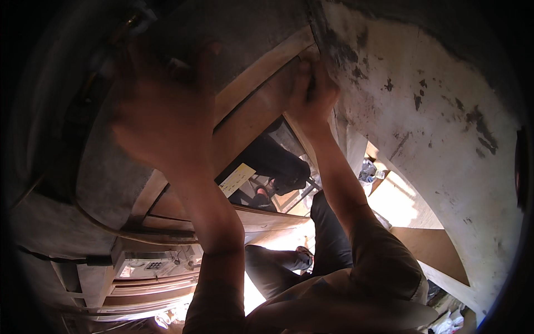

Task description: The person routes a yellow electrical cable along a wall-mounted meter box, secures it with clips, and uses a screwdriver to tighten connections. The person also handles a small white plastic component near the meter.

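L hand (161, 114) is sitting upper L, over a dark area & showing blurred; thumb is standing apart from the fingers, but can't tell if it's gripping anything. From far L: dark cord (61, 257) is running low across that side; above it, grey panel (108, 183) is filling the area below-L of the hand, w/ thin tan cable (111, 229) bending round its lower part. Keypad-type unit (153, 266) is showing further down, just above some long wooden strips (150, 290).

Mid: wooden frame (253, 80) is running diag., lower L to upper R, btwn the hands; wider board (239, 128) is lying alongside, dark slot separating the two. Thru the opening below, cream card w/ writing (236, 179) is showing near dark cloth (272, 158) & a foot (260, 192); can't tell whose.

R hand (314, 97) is resting at the frame's upper R end, fingers curling in against the wood; can't tell if they're actually pinching it. Dark trousers (332, 239) are showing below. Further R, brown board (434, 250) is sitting low, partly behind a big pale panel (445, 161), which is filling the R side, dark scuffs marking it.
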A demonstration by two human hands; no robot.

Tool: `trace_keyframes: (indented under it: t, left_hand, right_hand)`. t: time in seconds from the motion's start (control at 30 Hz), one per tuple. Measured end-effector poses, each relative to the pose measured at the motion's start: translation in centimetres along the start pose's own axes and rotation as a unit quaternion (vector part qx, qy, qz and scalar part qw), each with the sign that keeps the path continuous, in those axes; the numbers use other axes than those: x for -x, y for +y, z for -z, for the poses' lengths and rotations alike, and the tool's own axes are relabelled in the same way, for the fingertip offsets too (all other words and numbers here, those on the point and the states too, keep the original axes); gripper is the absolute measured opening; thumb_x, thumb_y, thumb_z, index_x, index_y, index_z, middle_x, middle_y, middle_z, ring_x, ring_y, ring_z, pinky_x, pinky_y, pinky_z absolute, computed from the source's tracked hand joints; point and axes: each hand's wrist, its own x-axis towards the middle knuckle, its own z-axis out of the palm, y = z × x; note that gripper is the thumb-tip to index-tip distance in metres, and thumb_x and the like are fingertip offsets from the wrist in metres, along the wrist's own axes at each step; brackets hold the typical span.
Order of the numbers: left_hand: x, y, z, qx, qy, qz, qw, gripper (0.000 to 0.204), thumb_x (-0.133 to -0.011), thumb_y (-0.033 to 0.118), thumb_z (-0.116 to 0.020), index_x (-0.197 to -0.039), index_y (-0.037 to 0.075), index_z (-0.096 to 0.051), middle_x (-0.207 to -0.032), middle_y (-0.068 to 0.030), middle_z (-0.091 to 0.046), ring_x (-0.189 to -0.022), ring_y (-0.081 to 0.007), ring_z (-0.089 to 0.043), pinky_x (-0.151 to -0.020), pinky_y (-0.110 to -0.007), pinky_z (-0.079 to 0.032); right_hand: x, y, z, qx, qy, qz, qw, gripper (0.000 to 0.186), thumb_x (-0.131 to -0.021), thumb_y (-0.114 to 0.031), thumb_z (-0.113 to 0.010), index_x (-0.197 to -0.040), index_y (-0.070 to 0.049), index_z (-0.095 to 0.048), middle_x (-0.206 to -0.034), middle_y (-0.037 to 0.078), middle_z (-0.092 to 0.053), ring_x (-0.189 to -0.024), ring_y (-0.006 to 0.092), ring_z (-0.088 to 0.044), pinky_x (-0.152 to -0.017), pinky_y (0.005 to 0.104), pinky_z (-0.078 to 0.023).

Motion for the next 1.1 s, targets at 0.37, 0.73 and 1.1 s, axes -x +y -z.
trace_keyframes:
  t: [0.37,0.73,1.1]
  left_hand:
    - [-0.1,-0.8,1.8,0.250,-0.056,0.078,0.963,0.065,-0.075,0.052,-0.082,-0.117,0.006,-0.061,-0.118,-0.0135,-0.067,-0.080,-0.0342,-0.074,-0.060,-0.044,-0.060]
    - [23.8,-3.2,11.4,0.551,-0.349,0.182,0.736,0.033,-0.079,0.027,-0.086,-0.097,0.006,-0.066,-0.094,-0.0097,-0.074,-0.067,-0.0219,-0.074,-0.058,-0.034,-0.058]
    - [43.1,-7.5,18.9,0.538,-0.558,0.532,0.340,0.056,-0.105,0.034,-0.060,-0.059,0.003,-0.054,-0.050,-0.0011,-0.051,-0.050,-0.0058,-0.045,-0.048,-0.031,-0.041]
  right_hand:
    - [-14.0,-14.3,-2.4,-0.142,-0.172,0.475,0.851,0.019,-0.091,-0.016,-0.070,-0.076,-0.005,-0.063,-0.064,0.007,-0.064,-0.052,0.0212,-0.059,-0.051,0.0343,-0.046]
    - [-20.4,-16.8,-13.3,0.099,-0.540,0.437,0.713,0.032,-0.086,-0.029,-0.075,-0.072,-0.002,-0.064,-0.065,0.016,-0.061,-0.056,0.0284,-0.057,-0.060,0.0437,-0.045]
    - [-20.8,-17.2,-11.3,0.161,-0.561,0.303,0.754,0.058,-0.105,-0.052,-0.052,-0.090,0.001,-0.070,-0.084,0.021,-0.069,-0.080,0.0320,-0.064,-0.075,0.0459,-0.048]
